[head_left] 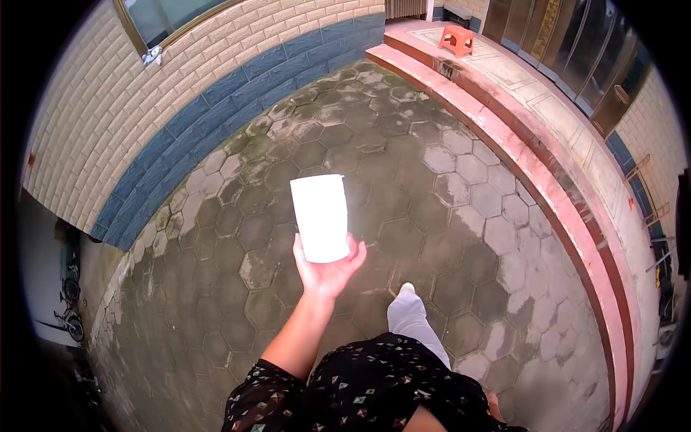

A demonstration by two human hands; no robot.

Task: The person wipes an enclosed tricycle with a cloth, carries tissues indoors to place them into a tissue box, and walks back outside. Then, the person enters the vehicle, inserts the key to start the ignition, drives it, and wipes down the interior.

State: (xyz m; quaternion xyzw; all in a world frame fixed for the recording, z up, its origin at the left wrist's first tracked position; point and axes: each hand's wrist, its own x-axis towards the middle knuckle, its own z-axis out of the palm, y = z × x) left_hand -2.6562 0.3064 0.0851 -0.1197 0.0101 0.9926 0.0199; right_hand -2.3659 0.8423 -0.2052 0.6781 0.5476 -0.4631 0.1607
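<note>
My left hand [325,277] is raised in front of me, palm up. It grips the lower end of a bright white block-shaped object [320,219], thumb and fingers on opposite sides. Glare washes out its surface, so I cannot make out whether it is a roll, a pack or something else. Its lower edge looks rounded. At the right edge of my dark patterned top, a small patch of skin [494,405] shows, likely part of my right hand or arm; its fingers are hidden.
Hexagonal paving [374,237] covers the courtyard floor. Pink-edged steps [518,147] curve along the right, with an orange plastic stool [457,41] on top. A brick wall [144,108] with a blue base stands on the left, and a bicycle [72,320] is at far left.
</note>
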